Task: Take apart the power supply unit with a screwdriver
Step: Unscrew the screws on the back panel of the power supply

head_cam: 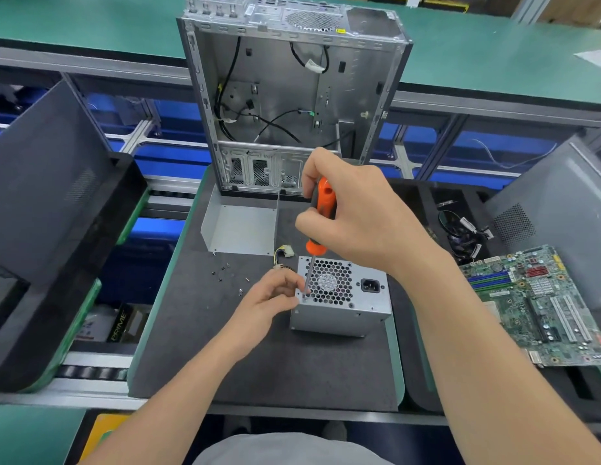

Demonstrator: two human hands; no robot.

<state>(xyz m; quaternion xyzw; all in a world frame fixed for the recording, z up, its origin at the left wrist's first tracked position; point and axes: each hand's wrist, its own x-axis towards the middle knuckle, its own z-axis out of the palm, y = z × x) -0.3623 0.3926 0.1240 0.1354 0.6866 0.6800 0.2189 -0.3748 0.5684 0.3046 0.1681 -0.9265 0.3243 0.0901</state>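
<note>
R hand (353,213) wrapped round orange screwdriver (324,199), tip on corner of PSU (339,313) just below. L hand (269,303) curled at that corner; grip unclear. Dark mat (259,364) under both. Loose screws (222,273) left of L hand, open PC case (275,78) beyond, motherboard (541,307) right of R forearm.
</note>
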